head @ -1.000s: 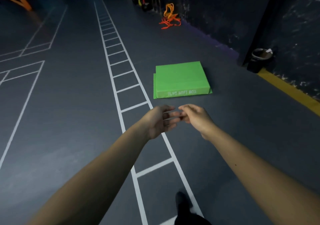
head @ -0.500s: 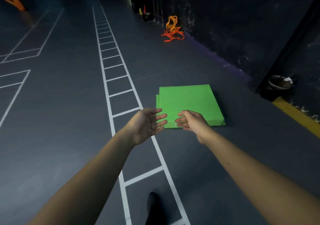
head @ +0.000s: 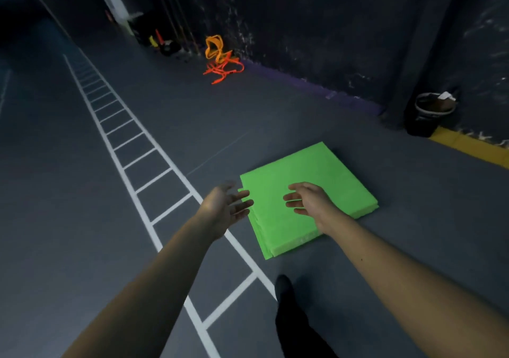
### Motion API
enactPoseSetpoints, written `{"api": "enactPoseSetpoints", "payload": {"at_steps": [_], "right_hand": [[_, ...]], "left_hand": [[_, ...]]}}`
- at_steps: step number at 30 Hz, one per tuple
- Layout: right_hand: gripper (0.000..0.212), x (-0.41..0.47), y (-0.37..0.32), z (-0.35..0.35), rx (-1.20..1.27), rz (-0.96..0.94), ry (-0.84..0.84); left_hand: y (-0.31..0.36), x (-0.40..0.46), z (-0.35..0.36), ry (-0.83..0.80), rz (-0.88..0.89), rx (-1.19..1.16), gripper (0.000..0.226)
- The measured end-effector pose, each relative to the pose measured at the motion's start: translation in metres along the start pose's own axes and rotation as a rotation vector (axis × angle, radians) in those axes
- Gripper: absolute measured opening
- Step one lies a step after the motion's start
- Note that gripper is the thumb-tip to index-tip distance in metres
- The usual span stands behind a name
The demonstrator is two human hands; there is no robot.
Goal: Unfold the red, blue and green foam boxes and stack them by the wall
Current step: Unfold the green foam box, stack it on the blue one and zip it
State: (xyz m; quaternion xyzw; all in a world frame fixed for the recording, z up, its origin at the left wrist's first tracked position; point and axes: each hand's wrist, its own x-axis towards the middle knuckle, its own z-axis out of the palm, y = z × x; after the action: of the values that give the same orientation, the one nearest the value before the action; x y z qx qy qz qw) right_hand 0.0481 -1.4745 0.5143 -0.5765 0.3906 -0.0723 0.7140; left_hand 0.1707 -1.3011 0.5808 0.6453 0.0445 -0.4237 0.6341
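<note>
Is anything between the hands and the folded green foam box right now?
Nothing visible. The open left hand and right hand hover over the flat folded green foam box, which lies on bare grey floor.

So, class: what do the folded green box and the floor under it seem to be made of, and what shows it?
Green foam box: probably soft foam panels with a matt finish; layered thick edges show along its near side. Floor: looks like smooth dark grey rubber or vinyl sheet with painted white lines; which one cannot be told.
</note>
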Motion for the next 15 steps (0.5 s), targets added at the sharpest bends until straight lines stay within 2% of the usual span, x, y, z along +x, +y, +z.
{"api": "enactPoseSetpoints", "payload": {"at_steps": [5,10,15], "right_hand": [[0.029,0.121,-0.041,0.045,0.092,0.05,0.018],[0.026,0.22,-0.102,0.086,0.135,0.053,0.08],[0.022,0.304,-0.121,0.101,-0.086,0.034,0.173]], "left_hand": [[0.08,0.128,-0.007,0.041,-0.045,0.02,0.016],[0.163,0.224,-0.012,0.003,-0.072,0.252,0.018],[0.222,0.317,-0.014,0.084,0.079,0.375,0.033]]}}
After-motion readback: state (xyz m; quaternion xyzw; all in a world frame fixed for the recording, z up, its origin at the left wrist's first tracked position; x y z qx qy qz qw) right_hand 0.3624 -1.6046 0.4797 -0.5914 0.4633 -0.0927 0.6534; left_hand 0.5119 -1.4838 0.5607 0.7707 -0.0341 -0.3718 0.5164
